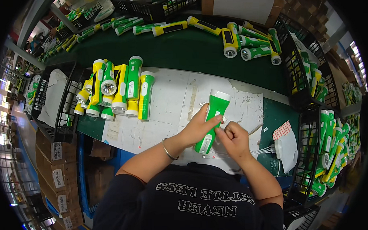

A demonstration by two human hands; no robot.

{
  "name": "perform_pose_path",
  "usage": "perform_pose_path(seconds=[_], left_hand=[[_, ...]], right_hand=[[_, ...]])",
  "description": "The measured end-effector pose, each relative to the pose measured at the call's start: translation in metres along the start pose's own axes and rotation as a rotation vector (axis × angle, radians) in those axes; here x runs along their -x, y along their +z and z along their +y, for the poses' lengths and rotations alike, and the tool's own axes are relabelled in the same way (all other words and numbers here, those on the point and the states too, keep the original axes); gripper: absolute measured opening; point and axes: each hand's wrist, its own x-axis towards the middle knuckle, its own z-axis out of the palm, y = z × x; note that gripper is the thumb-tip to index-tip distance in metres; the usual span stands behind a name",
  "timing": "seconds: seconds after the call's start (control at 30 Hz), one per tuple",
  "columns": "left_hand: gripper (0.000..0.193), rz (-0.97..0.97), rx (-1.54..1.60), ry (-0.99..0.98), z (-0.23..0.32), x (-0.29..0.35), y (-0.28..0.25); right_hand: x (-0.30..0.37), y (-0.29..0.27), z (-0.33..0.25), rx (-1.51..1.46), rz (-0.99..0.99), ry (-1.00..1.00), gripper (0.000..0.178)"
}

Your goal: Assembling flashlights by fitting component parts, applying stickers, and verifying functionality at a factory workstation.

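Black wire crates point(303, 74), cardboard boxes point(60, 179).

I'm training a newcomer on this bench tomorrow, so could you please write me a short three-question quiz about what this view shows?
1. True or false: the left hand rests on the green flashlight lying on the white sheet.
2. Multiple choice: the pile of flashlights beside the left black basket lies to the person's A) left, B) right, C) behind the person's back.
3. Fill in: the right hand pinches at the flashlight's ____ end, the one nearer the person.

Key: 1 true; 2 A; 3 handle.
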Motion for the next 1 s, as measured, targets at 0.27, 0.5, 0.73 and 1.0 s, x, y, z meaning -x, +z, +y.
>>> perform_pose_path(seconds=[0.27,0.5,0.73,1.0], left_hand=[[0.04,-0.117,-0.219,-0.086,0.009,0.011,-0.005],[0.049,-0.2,-1.146,0.238,0.036,0.025,-0.006],[0.041,-0.274,-1.464,-0.069,0.072,0.041,-0.043],[0.051,-0.335,-0.979,-0.079,0.05,0.029,-0.03]], right_hand=[[-0.027,-0.049,-0.011,-0.074,-0.054,0.223,0.025],[-0.033,-0.068,-0.022,-0.052,-0.472,0.277,0.059],[-0.02,-0.077,-0.011,-0.253,-0.362,0.272,0.064],[-0.021,-0.039,0.004,-0.55,-0.315,0.341,0.06]])
